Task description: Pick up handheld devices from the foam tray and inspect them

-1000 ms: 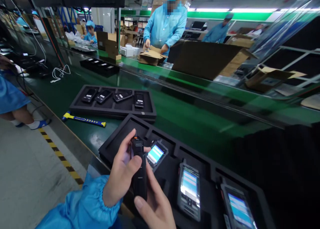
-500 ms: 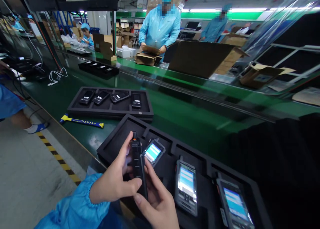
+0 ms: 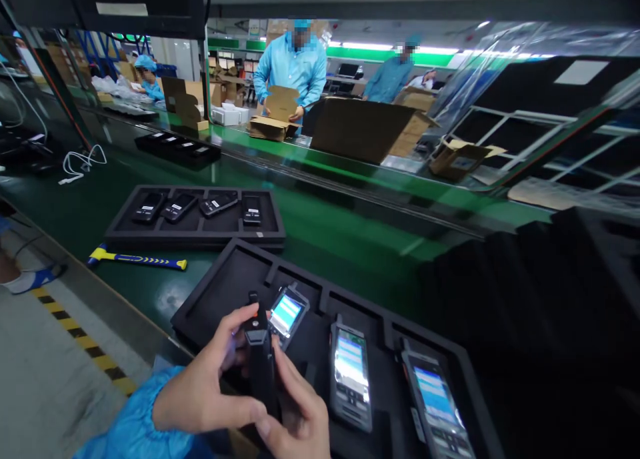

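My left hand [image 3: 207, 389] and my right hand [image 3: 295, 415] both grip a black handheld device [image 3: 261, 365], held edge-on over a black foam tray [image 3: 220, 292] at the belt's near edge. The left thumb and fingers wrap its left side; the right fingers press its right side. In the tray lie three devices with lit screens: a tilted one [image 3: 287, 313] just behind my hands, a second [image 3: 350, 372] and a third [image 3: 433, 405] to the right. The tray's leftmost slot holds nothing.
A second black tray [image 3: 197, 231] with several dark devices sits farther along the green belt [image 3: 350, 239]. A yellow-and-blue hammer [image 3: 135, 259] lies left of it. People in blue coats handle cardboard boxes [image 3: 273, 115] across the line. Black foam [image 3: 550, 325] fills the right.
The view has shifted, so everything sits lower and further left. My hands hold the device lower in the frame, my left hand's grip shifted along it. The worker across lifted a box flap.
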`<state>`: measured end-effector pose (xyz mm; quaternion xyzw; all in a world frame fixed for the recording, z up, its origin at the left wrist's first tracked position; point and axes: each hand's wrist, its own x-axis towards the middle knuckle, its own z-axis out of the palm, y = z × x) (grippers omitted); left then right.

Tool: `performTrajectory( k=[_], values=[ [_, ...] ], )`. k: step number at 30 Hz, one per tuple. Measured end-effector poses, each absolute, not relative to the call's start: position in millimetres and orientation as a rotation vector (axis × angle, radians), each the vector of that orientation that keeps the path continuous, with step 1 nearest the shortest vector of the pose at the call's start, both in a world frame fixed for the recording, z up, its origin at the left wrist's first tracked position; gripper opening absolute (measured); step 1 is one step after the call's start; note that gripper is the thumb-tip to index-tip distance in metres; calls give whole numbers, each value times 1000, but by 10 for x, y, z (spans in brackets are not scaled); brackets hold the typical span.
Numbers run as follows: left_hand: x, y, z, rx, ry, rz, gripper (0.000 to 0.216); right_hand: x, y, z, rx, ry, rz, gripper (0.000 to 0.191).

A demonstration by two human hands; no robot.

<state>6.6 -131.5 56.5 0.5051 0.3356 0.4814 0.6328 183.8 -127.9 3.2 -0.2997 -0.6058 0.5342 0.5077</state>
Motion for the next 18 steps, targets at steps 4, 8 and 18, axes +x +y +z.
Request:
performTrajectory(
  k=[4,8,18],
  values=[
    [106,-1302,578,1049,764,1130,84,1822,-1257,173,-723,-1430,1301,55],
    [125,-1276,645,961,783,1104,88,1801,-1254,256,-741,-1364,1417,55],
    [193,-1171,683,1278,1152,1089,87,1736,-1264,277,-876,-1389,1278,43]
  ],
)
